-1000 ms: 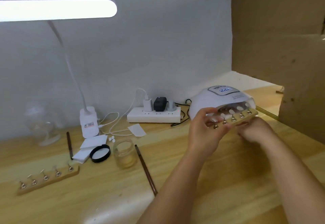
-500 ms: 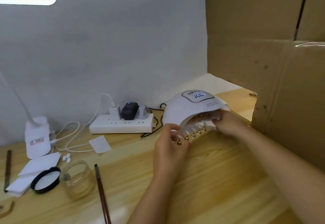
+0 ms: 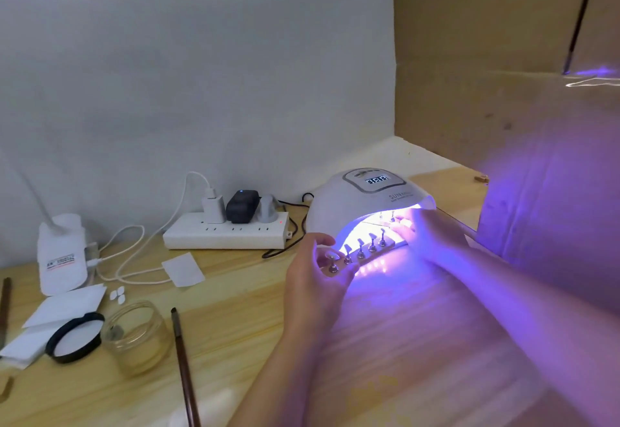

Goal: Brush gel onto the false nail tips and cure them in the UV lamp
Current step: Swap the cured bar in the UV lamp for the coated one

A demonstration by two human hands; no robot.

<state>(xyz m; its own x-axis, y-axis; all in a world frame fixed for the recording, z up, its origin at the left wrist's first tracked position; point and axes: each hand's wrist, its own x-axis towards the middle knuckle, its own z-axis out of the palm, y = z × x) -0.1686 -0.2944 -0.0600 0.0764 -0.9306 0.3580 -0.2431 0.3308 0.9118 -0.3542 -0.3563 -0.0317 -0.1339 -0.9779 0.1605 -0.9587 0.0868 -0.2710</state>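
The lamp (image 3: 369, 205) has switched on: half a second ago its mouth was dark, and now violet light pours out over the table (image 3: 235, 342), the forearms and the cardboard (image 3: 503, 57) to the right, with digits lit on its top display. I take that to mean curing has begun, probably triggered by the strip going in. The strip (image 3: 362, 255), a wooden bar carrying five small stands, sits at the mouth with its right end under the hood and its left end still outside, further in than a moment ago. The left hand (image 3: 312, 279) holds the outer end, thumb and fingers curled round it; the right hand (image 3: 426, 230) is at the inner end, fingers reaching into the opening, but glare hides whether they grip the bar or only push it, so I cannot tell. The tips (image 3: 360, 242) on the stands glow white in the light, and the leftmost one looks barely inside the beam, so the bar likely needs sliding further for an even cure. Left of the hands lie the jar (image 3: 134, 336), its lid (image 3: 75, 339) and the brush (image 3: 183, 366), untouched.
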